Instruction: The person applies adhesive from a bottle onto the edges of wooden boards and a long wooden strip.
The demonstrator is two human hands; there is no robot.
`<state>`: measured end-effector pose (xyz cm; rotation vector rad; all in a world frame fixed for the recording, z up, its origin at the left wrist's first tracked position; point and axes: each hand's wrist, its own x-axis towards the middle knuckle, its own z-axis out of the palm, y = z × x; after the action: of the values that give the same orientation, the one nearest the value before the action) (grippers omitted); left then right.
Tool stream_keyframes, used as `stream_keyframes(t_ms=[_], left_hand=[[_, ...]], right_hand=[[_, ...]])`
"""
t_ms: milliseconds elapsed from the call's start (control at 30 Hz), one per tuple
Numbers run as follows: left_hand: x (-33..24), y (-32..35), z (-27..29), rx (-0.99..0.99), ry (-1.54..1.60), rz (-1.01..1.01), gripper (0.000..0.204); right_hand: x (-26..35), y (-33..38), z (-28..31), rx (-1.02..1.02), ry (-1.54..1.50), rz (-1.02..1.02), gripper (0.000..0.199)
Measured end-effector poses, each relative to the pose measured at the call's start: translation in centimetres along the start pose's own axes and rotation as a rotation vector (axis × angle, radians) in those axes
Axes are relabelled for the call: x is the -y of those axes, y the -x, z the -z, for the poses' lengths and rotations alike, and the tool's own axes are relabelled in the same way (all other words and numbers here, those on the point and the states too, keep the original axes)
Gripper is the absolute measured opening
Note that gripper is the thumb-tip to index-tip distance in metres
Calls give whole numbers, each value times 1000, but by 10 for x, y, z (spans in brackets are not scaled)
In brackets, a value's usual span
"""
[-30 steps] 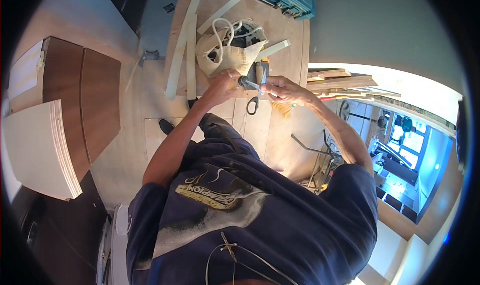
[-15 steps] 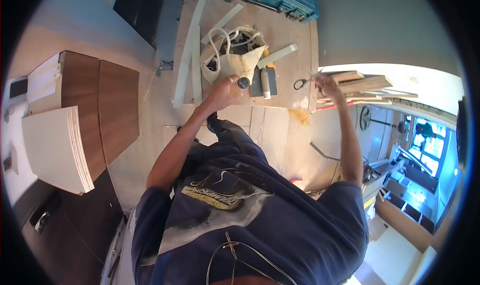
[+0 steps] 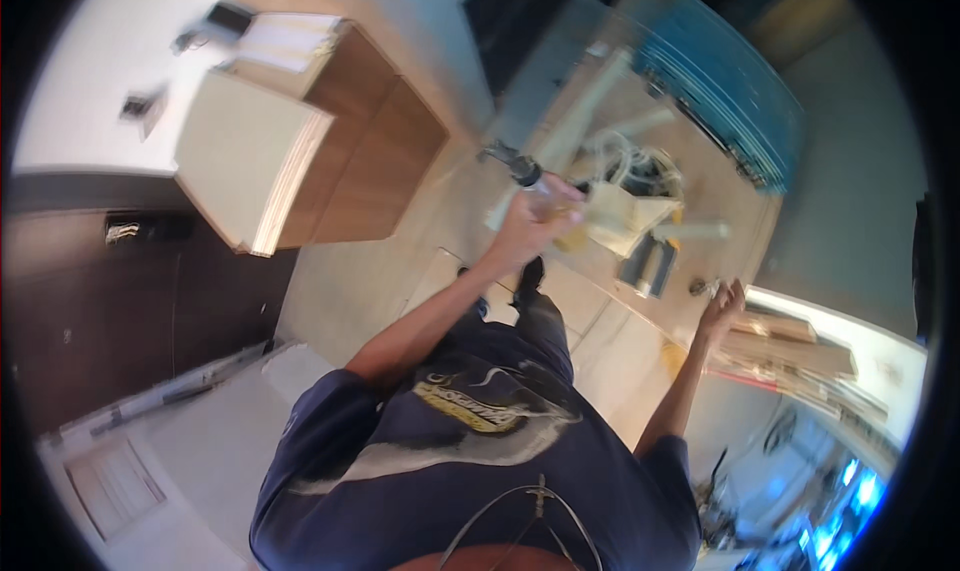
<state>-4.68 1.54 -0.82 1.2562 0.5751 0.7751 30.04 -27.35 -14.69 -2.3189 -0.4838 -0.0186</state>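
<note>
My left hand point(image 3: 535, 226) is closed around a small bottle with a dark cap point(image 3: 525, 171) and a yellowish body point(image 3: 572, 239). It is held tilted beside a cream cloth bag point(image 3: 618, 216) with white rope handles. My right hand point(image 3: 722, 309) is by the table's right edge, fingers apart, with nothing visible in it. A small thing with a dark ring, perhaps scissors point(image 3: 703, 288), lies on the table near those fingers. Motion blur hides finer detail.
A teal hard case point(image 3: 725, 81) stands at the table's far side. Pale strips point(image 3: 590, 101) and a tube on a dark pad point(image 3: 652, 269) lie around the bag. Wood offcuts point(image 3: 790, 346) are stacked at right. Brown cabinet boxes point(image 3: 370, 151) with a pale panel point(image 3: 240, 151) stand at left.
The view has swung left, so the table now appears further right and tilted. My left hand has raised the bottle toward the table's left side. My right hand's fingers have opened out.
</note>
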Motion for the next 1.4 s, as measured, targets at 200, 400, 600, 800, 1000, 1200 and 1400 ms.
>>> stream_keyframes(t_ms=[200,400,600,800,1000,1200,1400], left_hand=[[-94,-6,-21,-302,562,-159,26],[-144,33,9,-313,698,-194,31],[-173,95,113,-131,381,-130,58],[-172,194,231,75,168,43,59],[-213,216,295,52,-39,-126,44],[-227,212,322,2,-57,-216,42],[-216,198,358,-63,-162,-171,42]], right_hand=[[213,161,-56,805,-1014,83,83],[417,222,-64,720,-1643,192,100],[514,242,-65,569,-1793,256,65],[589,195,-21,467,-1345,402,49],[661,192,44,544,-811,656,59],[673,198,18,786,-530,768,57],[680,208,2,845,-1017,601,52]])
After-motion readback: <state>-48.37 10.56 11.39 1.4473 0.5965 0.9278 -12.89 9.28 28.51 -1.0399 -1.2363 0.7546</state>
